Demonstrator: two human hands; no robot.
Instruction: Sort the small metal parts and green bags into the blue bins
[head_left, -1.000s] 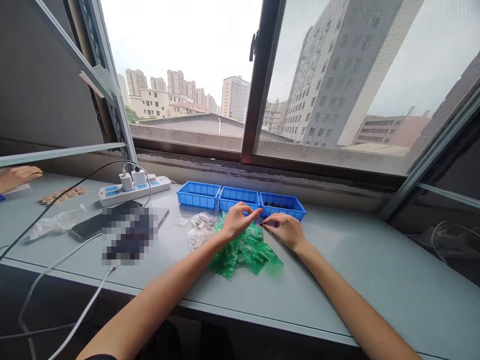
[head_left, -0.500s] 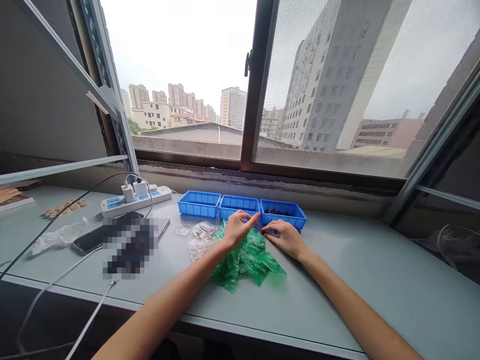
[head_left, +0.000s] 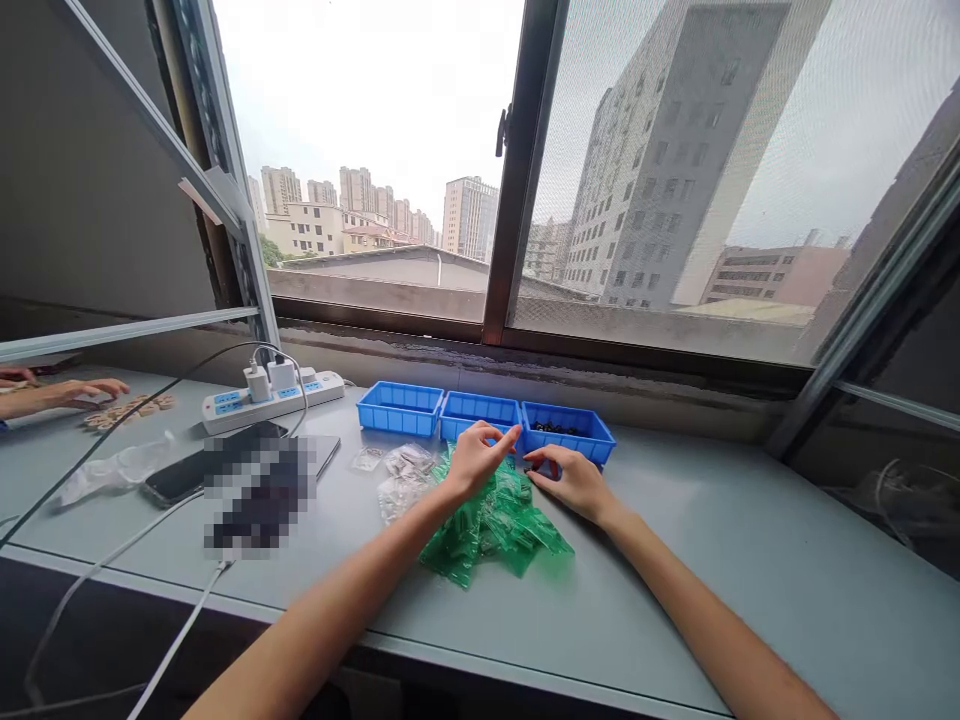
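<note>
My left hand [head_left: 484, 458] hovers over a pile of green plastic bags [head_left: 487, 525], its thumb and fingers drawn together in a pinch. Whatever may be between those fingertips is too small to make out. Just right of the pile, my right hand [head_left: 574, 482] rests low by the table, fingers curled toward the thumb around something small and dark that I cannot identify. Behind the hands stand three blue bins in a row: the left bin [head_left: 400, 422], the middle bin [head_left: 457, 428], partly hidden by my left hand, and the right bin [head_left: 600, 450], which holds small black pieces [head_left: 555, 428].
Clear plastic bags [head_left: 405, 480] lie left of the green pile. Further left are a power strip [head_left: 322, 388] with plugs, a black phone [head_left: 180, 482], a blurred-out device and loose cables. Another person's hand [head_left: 82, 392] is over small tan pieces [head_left: 139, 410] at the far left.
Another person's hands have come into view at the far left. My right hand's fingers have shifted slightly, with a gap now showing between thumb and fingers. My left hand keeps nearly the same pose.
</note>
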